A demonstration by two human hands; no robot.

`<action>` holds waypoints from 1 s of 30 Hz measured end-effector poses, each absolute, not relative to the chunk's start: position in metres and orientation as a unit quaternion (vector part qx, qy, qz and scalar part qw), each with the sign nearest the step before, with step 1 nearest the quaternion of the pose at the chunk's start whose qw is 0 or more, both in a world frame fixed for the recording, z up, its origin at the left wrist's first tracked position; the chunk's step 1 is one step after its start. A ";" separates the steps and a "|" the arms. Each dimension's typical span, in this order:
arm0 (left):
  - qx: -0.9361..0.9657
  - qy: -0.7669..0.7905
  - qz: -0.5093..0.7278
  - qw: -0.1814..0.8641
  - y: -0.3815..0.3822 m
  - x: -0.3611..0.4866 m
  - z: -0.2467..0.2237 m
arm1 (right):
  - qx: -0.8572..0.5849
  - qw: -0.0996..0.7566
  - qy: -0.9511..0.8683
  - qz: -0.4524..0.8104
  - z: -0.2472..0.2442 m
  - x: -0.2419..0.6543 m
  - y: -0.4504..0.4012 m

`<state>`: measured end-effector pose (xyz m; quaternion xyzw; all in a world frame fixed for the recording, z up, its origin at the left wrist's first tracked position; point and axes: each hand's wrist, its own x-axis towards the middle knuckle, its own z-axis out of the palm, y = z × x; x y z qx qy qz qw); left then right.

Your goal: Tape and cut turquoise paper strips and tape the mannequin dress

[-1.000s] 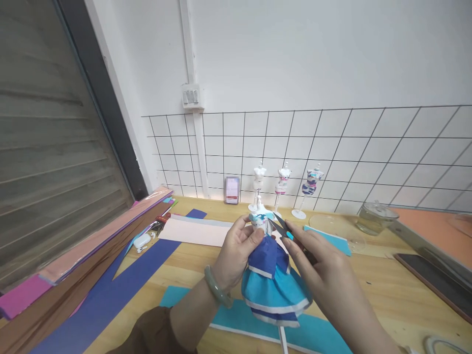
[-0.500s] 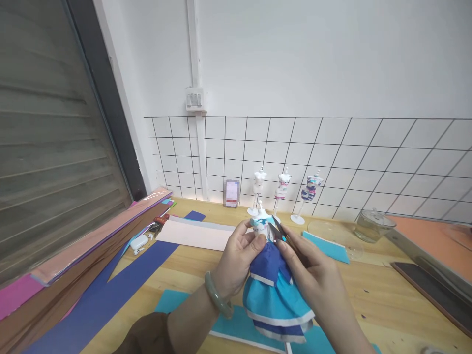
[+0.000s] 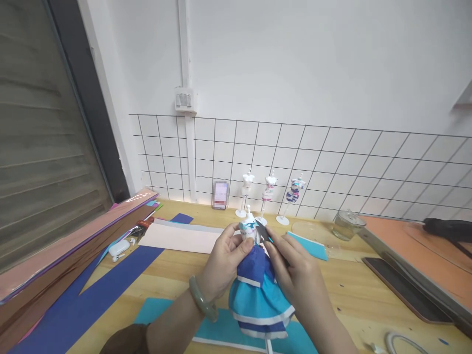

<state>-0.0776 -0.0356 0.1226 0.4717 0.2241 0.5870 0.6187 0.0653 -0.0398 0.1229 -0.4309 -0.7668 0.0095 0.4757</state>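
A small white dress form [image 3: 248,223] stands upright before me, wearing a paper skirt [image 3: 258,300] in layers of dark blue and turquoise with white edges. Around its waist and bodice my left hand [image 3: 230,248] is closed, the thumb pressing on the front. My right hand [image 3: 293,260] grips a pair of small dark scissors [image 3: 262,230], whose blades lie against the right side of the bodice. The handles are hidden in my fingers. Beneath the skirt lies a turquoise paper sheet [image 3: 217,332] with a white edge.
Several more items stand at the back: three small dress forms [image 3: 294,191], a phone [image 3: 220,195] and a glass cup [image 3: 347,224]. To the left are pink paper [image 3: 180,236], a blue strip [image 3: 110,290] and white earbuds with case [image 3: 120,247]. A dark phone-like slab [image 3: 403,290] lies right.
The view has swung to the right, so things sit further left. The scissor blades appeared spread apart before and now look closer together. Both hands keep their hold.
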 end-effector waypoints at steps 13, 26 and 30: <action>0.516 0.313 0.546 0.581 -0.029 -0.080 0.122 | -0.502 0.480 -0.694 0.187 0.117 0.076 -0.035; 0.469 0.246 0.604 0.596 -0.019 -0.098 0.125 | -0.747 0.241 -0.611 0.105 0.012 0.185 -0.011; 0.462 0.212 0.581 0.635 -0.023 -0.091 0.122 | -0.757 0.247 -0.599 0.080 0.002 0.185 -0.007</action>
